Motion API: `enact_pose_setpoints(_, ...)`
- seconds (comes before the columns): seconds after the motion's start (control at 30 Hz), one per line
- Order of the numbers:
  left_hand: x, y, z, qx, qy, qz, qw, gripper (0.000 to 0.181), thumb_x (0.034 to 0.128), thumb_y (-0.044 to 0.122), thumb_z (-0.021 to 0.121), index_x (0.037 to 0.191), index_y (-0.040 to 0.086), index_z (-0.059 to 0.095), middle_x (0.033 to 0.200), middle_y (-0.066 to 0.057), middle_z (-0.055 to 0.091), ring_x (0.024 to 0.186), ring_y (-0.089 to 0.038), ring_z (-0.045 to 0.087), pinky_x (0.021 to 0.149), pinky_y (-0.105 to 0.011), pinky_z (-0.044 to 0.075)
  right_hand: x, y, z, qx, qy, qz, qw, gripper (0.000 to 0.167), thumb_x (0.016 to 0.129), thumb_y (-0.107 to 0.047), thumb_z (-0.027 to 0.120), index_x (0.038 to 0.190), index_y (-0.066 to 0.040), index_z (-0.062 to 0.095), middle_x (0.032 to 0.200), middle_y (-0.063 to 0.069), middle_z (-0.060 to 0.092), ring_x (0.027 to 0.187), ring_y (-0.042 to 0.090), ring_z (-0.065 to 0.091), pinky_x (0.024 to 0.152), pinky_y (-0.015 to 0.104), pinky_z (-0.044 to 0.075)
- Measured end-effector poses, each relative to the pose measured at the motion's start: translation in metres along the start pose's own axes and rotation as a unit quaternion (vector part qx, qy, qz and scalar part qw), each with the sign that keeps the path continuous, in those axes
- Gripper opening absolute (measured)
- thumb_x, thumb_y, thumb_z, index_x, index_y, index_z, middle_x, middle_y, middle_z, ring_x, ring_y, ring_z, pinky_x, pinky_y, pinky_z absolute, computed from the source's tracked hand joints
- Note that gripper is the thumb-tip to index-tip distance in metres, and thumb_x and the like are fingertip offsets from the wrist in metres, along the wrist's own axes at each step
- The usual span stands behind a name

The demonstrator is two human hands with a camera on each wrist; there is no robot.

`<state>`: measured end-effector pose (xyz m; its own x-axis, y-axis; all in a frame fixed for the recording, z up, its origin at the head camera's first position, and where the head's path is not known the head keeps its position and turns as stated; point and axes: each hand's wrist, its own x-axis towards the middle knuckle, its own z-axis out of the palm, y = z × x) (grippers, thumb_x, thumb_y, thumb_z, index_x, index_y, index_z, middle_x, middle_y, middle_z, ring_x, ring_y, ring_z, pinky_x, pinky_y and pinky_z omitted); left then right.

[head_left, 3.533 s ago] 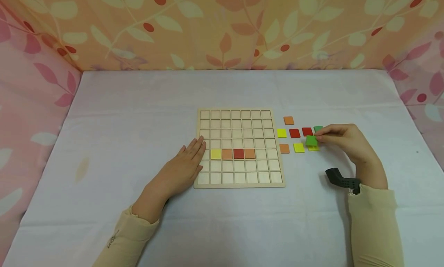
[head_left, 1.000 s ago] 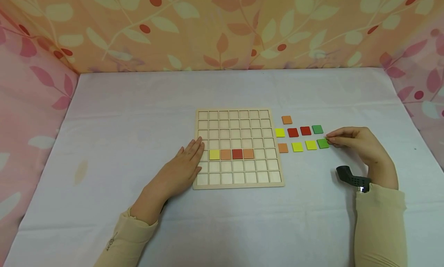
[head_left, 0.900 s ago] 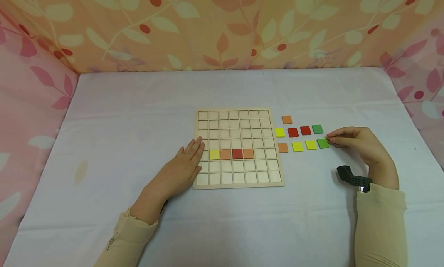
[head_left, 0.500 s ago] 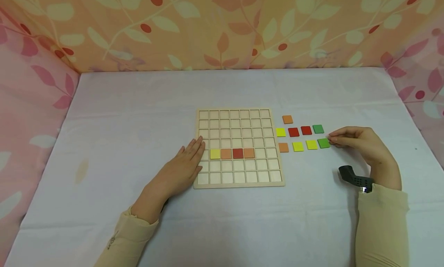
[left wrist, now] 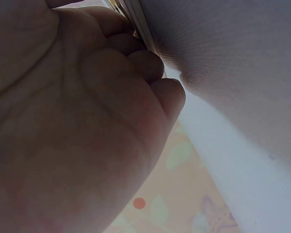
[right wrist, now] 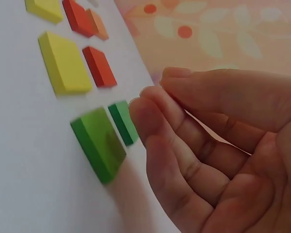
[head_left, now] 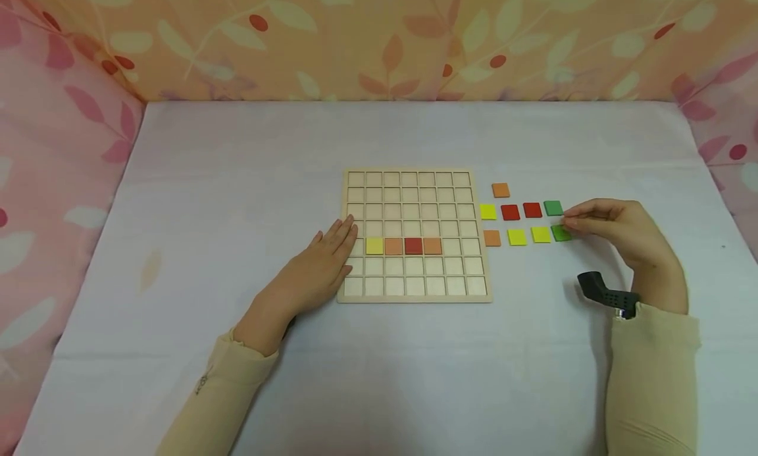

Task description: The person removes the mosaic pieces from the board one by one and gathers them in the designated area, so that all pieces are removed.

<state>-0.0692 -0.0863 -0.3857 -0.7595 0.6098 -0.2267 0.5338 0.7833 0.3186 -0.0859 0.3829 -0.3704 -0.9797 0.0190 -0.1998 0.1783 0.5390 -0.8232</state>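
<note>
My left hand (head_left: pixel 314 272) rests with straight fingers on the left edge of a wooden grid board (head_left: pixel 414 299). In the left wrist view its fingertips meet the board's side. One row of the board holds a yellow tile (head_left: pixel 374 246), an orange tile (head_left: pixel 393 246), a red tile (head_left: pixel 413 246) and another orange tile (head_left: pixel 432 246). My right hand (head_left: pixel 630 235) hovers just right of a light green tile (head_left: pixel 560 233) and a darker green tile (head_left: pixel 553 208). In the right wrist view, its loosely bent fingers hold nothing, and the light green tile (right wrist: pixel 99 143) lies apart from them.
Right of the board lie loose tiles: an orange one (head_left: pixel 501 190), a yellow one (head_left: pixel 488 212), red ones (head_left: pixel 510 212), a lower orange one (head_left: pixel 491 238) and two yellow ones (head_left: pixel 517 237). A black wrist device (head_left: pixel 604 291) juts from the right sleeve. Patterned cloth (head_left: pixel 355 41) stands behind the white table.
Earlier my right hand pinched the light green tile above a yellow one. That tile now lies flat to the yellow tile's right, released. The left hand stays on the board; the head view has shifted.
</note>
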Motion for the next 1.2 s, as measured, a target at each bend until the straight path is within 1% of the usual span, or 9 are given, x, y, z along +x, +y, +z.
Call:
enact_pose_setpoints(0.2,-0.002,0.002,-0.001,-0.004,-0.009,-0.001,1.0,0.063,0.1002,0.019,0.044,0.149,-0.002,0.011,0.157,-0.014,0.001,0.143,-0.027,0.002,0.113,-0.047,0.014,-0.001,-0.009,0.013,0.006,-0.008,-0.002,0.9999,0.02,0.087,-0.01,0.068,0.103,0.003,0.069,0.082,-0.013,0.069,0.082,0.005,0.06,0.075,0.015,0.041)
enact_pose_setpoints(0.3,-0.003,0.003,0.0,-0.007,-0.009,-0.002,0.9999,0.063,0.1001,0.019,0.044,0.149,-0.002,0.012,0.157,-0.014,0.001,0.143,-0.027,0.003,0.113,-0.047,0.014,-0.002,-0.013,0.02,0.003,-0.023,-0.006,0.9997,0.022,0.087,-0.01,0.068,0.104,0.004,0.068,0.084,-0.011,0.07,0.081,0.006,0.062,0.074,0.015,0.042)
enact_pose_setpoints(0.43,-0.005,0.004,0.001,-0.012,-0.011,-0.003,0.9999,0.062,0.1,0.019,0.045,0.149,-0.002,0.012,0.157,-0.014,0.002,0.143,-0.027,0.003,0.113,-0.047,0.014,-0.003,-0.018,0.03,-0.002,-0.044,-0.02,0.9988,0.023,0.087,-0.008,0.068,0.104,0.007,0.067,0.086,-0.007,0.071,0.081,0.008,0.064,0.069,0.018,0.047)
enact_pose_setpoints(0.57,-0.006,0.005,0.003,-0.015,-0.011,-0.004,0.9998,0.062,0.0999,0.019,0.045,0.149,-0.002,0.013,0.157,-0.014,0.002,0.143,-0.027,0.003,0.113,-0.047,0.014,-0.004,-0.025,0.04,-0.004,-0.059,-0.024,0.998,0.021,0.085,-0.008,0.07,0.101,0.006,0.068,0.087,-0.007,0.07,0.08,0.011,0.061,0.064,0.023,0.049)
enact_pose_setpoints(0.63,-0.006,0.005,0.003,-0.016,-0.01,-0.003,0.9998,0.062,0.0999,0.019,0.045,0.149,-0.002,0.013,0.157,-0.014,0.002,0.143,-0.027,0.003,0.113,-0.047,0.014,-0.005,-0.028,0.046,0.006,-0.069,-0.022,0.9974,0.018,0.085,-0.007,0.07,0.099,0.004,0.068,0.086,-0.006,0.071,0.078,0.013,0.061,0.063,0.024,0.049)
enact_pose_setpoints(0.73,-0.007,0.005,0.004,-0.013,-0.01,-0.002,0.9999,0.062,0.0999,0.019,0.045,0.149,-0.002,0.013,0.157,-0.014,0.002,0.143,-0.027,0.003,0.113,-0.047,0.014,-0.005,-0.034,0.054,0.034,-0.102,-0.031,0.9937,0.016,0.085,-0.006,0.07,0.098,0.004,0.067,0.086,-0.003,0.071,0.077,0.014,0.063,0.063,0.024,0.051)
enact_pose_setpoints(0.83,-0.006,0.005,0.005,-0.011,-0.008,-0.002,0.9999,0.063,0.0999,0.019,0.045,0.149,-0.002,0.012,0.157,-0.014,0.001,0.143,-0.027,0.003,0.113,-0.047,0.014,-0.003,-0.041,0.064,0.066,-0.139,-0.046,0.9869,0.017,0.085,-0.005,0.07,0.098,0.005,0.066,0.088,0.002,0.071,0.078,0.014,0.066,0.065,0.025,0.053)
enact_pose_setpoints(1.03,-0.006,0.006,0.005,-0.021,-0.007,-0.001,0.9998,0.063,0.0997,0.019,0.045,0.149,-0.002,0.013,0.157,-0.014,0.002,0.143,-0.027,0.003,0.113,-0.047,0.013,0.004,-0.057,0.088,0.064,-0.171,-0.079,0.9801,0.02,0.085,-0.009,0.071,0.097,0.006,0.067,0.09,0.006,0.07,0.079,0.017,0.066,0.07,0.024,0.052)
enact_pose_setpoints(1.2,-0.006,0.006,0.004,-0.02,-0.01,-0.004,0.9997,0.062,0.0997,0.019,0.045,0.149,-0.002,0.013,0.157,-0.014,0.002,0.143,-0.027,0.002,0.113,-0.047,0.013,0.013,-0.072,0.111,0.072,-0.202,-0.084,0.9732,0.018,0.084,-0.008,0.071,0.097,0.005,0.068,0.089,0.01,0.07,0.083,0.019,0.066,0.074,0.025,0.052)
